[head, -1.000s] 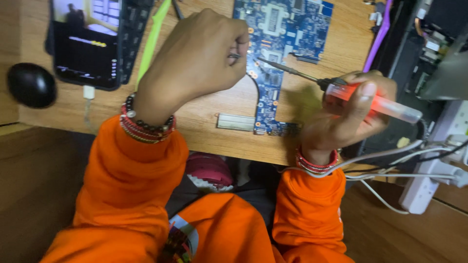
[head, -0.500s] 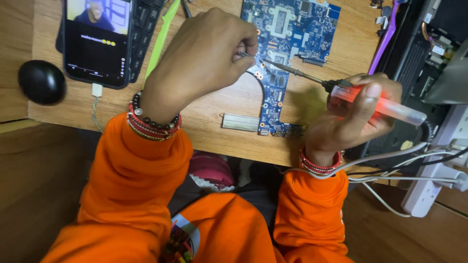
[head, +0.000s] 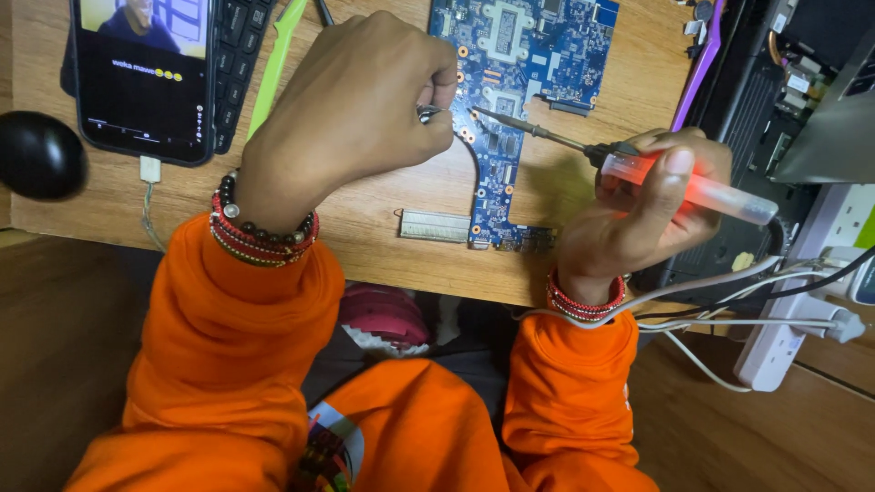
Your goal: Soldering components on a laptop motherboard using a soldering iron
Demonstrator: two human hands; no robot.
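closest in, two orange sleeves (head: pixel 228 364) rise from the lap, each wrist ringed with red bead bracelets (head: pixel 264 239), the left one also with dark beads. beneath the desk edge, between the sleeves, a pink shoe (head: pixel 383 314) shows on the floor. just past that edge, on the wooden desk (head: pixel 383 196), a small pale strip (head: pixel 436 226) lies beside the lower end of the blue circuit board (head: pixel 510 82), which runs up the middle of the desk to the top of the view. the right hand (head: pixel 643 214) is wrapped tight around the clear red handle of a screwdriver (head: pixel 638 164), thumb pressed along the top, and the thin metal shaft slants up and left so its tip sits over the board near the other hand. the left hand (head: pixel 351 114) is curled into a loose fist over the board's left edge, fingertips pinched on something small and silvery (head: pixel 428 113); what that is cannot be told. white cables (head: pixel 729 310) trail from under the right wrist to a white power strip (head: pixel 802 310) at the right. farther out on the left, a black mouse (head: pixel 36 155) rests on the desk, a phone (head: pixel 141 77) with a lit screen leans on a black keyboard (head: pixel 244 46), and a green stick (head: pixel 278 55) lies beside it. at the far right sits dark opened equipment (head: pixel 775 82) with a purple strip (head: pixel 700 64) along its side.
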